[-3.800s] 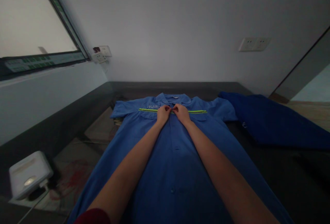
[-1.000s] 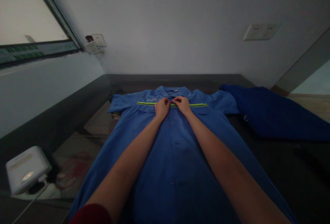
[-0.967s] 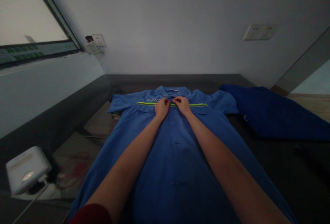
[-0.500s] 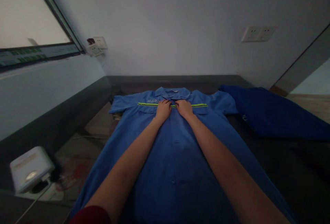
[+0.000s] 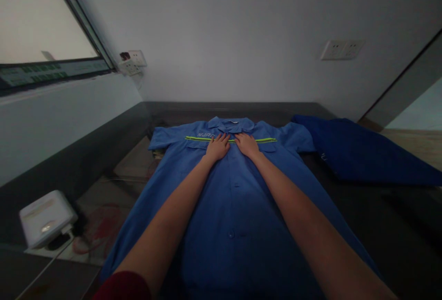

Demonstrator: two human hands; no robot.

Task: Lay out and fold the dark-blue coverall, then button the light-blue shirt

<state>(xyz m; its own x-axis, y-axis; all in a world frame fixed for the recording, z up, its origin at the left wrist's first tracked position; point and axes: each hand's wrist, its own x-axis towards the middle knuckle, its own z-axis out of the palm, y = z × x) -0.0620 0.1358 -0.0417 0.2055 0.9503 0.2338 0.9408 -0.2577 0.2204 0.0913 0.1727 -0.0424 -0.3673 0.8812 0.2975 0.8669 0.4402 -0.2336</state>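
A blue short-sleeved work shirt (image 5: 235,208) with a yellow-green reflective stripe across the chest lies face up on a dark surface, collar at the far end. Both my arms reach along it. My left hand (image 5: 217,146) lies flat on the chest just left of the button placket, fingers stretched out. My right hand (image 5: 247,143) lies flat just right of the placket, fingers also extended. The two hands rest side by side below the collar, holding nothing.
A darker blue garment (image 5: 359,152) lies spread at the right. A white device (image 5: 46,219) with a cable sits at the near left. Wall sockets (image 5: 133,60) are in the left corner, further sockets (image 5: 340,49) on the back wall. A dark raised ledge (image 5: 76,162) borders the left.
My fingers were pinched together at the placket near the stripe; now both hands have let go and lie flat and open on the chest.
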